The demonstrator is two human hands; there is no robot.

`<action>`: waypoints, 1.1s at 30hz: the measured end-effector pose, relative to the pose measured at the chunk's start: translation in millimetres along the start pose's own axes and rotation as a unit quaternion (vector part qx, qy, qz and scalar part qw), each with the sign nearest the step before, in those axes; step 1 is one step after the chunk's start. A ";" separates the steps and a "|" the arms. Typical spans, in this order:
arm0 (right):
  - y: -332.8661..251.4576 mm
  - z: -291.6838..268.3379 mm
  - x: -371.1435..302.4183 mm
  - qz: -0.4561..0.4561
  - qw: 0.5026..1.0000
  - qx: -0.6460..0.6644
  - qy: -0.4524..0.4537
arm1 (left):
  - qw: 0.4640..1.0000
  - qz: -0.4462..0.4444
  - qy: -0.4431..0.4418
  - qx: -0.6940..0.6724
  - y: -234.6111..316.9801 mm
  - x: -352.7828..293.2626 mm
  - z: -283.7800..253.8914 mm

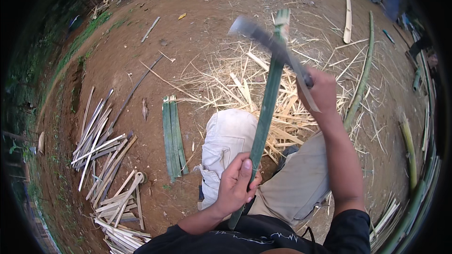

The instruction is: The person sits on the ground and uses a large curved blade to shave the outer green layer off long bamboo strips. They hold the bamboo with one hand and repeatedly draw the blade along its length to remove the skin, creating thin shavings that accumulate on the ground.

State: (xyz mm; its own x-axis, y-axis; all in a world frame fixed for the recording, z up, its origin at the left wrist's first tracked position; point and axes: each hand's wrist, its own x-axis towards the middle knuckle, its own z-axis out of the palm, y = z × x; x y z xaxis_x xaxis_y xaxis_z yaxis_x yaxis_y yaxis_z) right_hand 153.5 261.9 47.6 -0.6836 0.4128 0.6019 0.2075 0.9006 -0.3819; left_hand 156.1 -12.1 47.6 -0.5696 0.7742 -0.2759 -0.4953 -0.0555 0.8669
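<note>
My left hand (235,184) grips the lower part of a long green bamboo strip (267,108) that runs up and away from me over my knees. My right hand (322,91) holds the handle of a machete (263,37), whose blurred blade crosses the top end of the strip. Pale bamboo shavings (235,84) lie on the ground under the strip.
Several split green bamboo strips (173,134) lie to my left. Pale slats are heaped at the lower left (108,160). A long green bamboo pole (362,75) lies on the right, with more poles along the right edge (414,178). The ground is bare brown earth.
</note>
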 end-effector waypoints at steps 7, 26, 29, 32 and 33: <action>-28.0 13.0 -24.3 -0.098 0.993 -0.041 -0.044 | 0.999 0.002 0.017 -0.045 -0.2 8.3 -11.5; -20.4 14.6 -11.8 -0.041 0.993 -0.030 -0.109 | 0.989 -0.035 0.015 -0.140 3.8 30.2 -45.8; -42.1 19.1 -24.7 -0.130 0.970 -0.056 -0.197 | 0.977 -0.048 0.054 -0.202 1.9 35.5 -42.3; -49.2 29.9 -36.3 -0.188 0.955 -0.021 -0.228 | 0.964 -0.015 0.059 -0.257 -8.9 38.6 -47.1; -49.8 32.9 -39.0 -0.202 0.950 -0.007 -0.237 | 0.966 -0.013 0.068 -0.248 -11.7 39.4 -48.2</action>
State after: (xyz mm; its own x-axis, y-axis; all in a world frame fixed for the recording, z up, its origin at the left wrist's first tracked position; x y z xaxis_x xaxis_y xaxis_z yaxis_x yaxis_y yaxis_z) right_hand 146.8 196.5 20.1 -0.9475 -0.0715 0.3117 -0.1312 0.9758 -0.1750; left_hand 107.9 -11.3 6.6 -0.6162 0.6918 -0.3764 -0.7456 -0.3584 0.5618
